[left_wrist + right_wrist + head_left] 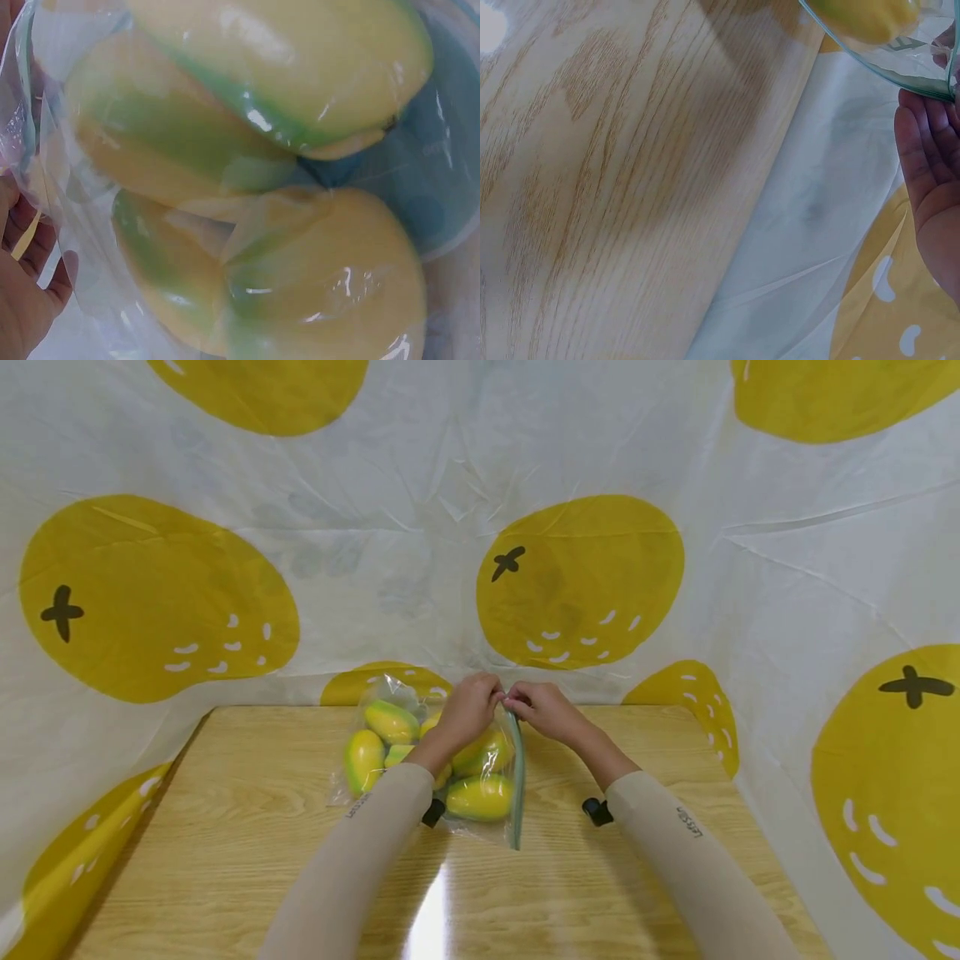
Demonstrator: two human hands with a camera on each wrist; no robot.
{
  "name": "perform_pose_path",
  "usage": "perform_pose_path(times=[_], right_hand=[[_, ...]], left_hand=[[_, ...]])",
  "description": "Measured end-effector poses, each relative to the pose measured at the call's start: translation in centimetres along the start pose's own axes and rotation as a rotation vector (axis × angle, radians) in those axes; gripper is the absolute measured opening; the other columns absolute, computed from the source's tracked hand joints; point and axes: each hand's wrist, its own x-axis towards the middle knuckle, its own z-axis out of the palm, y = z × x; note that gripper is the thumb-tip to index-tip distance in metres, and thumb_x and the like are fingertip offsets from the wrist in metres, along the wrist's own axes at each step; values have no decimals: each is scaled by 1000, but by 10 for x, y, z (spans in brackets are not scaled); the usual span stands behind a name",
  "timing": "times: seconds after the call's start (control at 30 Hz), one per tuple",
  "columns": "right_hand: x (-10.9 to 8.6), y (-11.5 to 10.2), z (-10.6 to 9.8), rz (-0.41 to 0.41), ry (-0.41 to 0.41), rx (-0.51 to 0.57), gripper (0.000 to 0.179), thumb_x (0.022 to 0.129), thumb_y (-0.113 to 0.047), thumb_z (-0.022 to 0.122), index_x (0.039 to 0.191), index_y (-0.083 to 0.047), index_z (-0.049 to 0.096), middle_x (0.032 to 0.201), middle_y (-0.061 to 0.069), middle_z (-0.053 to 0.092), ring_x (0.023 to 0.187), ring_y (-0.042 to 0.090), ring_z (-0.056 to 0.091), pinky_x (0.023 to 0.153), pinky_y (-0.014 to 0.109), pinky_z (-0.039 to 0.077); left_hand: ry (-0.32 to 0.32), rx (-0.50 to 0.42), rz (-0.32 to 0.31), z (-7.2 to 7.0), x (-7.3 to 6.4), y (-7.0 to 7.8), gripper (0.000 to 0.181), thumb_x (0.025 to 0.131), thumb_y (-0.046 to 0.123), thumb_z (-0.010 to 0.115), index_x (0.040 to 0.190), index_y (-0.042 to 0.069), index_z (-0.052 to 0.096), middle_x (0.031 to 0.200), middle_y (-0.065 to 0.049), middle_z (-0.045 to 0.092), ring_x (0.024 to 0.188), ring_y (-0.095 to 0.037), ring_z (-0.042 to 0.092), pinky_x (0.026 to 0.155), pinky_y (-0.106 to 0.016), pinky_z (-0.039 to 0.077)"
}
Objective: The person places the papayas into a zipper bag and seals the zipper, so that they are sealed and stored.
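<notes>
A clear zip bag (486, 832) filled with several yellow-green mangoes (480, 797) lies on the table, its teal zip strip (517, 777) along the right side. At the far end of that strip, my left hand (468, 706) pinches the bag's edge. Close beside it, fingertips nearly meeting, my right hand (547, 708) pinches the same edge from the right. Mangoes behind glossy plastic fill most of the left wrist view. In the right wrist view, the right hand's fingers (915, 154) reach up to the zip edge; its thumb is hidden there.
The wooden table (262, 810) carries the bag near its back edge. White cloth (397, 585) printed with big yellow fruit hangs behind and at both sides. A black wrist device (597, 812) shows under the right sleeve, another (433, 812) by the left.
</notes>
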Motion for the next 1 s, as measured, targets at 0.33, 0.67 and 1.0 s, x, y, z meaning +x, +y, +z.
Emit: perform_pose_path(times=[0.33,0.67,1.0], right_hand=[[-5,-1,-3,-1,-38,-6,18,105,-23,62,94,-9,67,81,14,70,62,13,53,62,30,48],[-22,-1,2,-13,-65,-31,16,105,-24,62,95,-12,67,78,6,69,63,14,57,62,28,49],[-42,-3,7,5,-83,-1,17,105,-22,62,94,-10,67,79,6,69,65,10,55,63,28,51]], left_hand=[[-6,12,-7,-9,4,0,14,103,17,62,98,8,71,98,-8,71,94,-26,68,84,-39,56],[-2,13,-17,-11,5,-5,14,103,17,62,98,6,70,97,-8,70,92,-26,67,85,-38,56],[58,-20,-28,-18,7,-10,13,104,15,62,99,4,68,97,-10,69,93,-29,66,87,-40,55]])
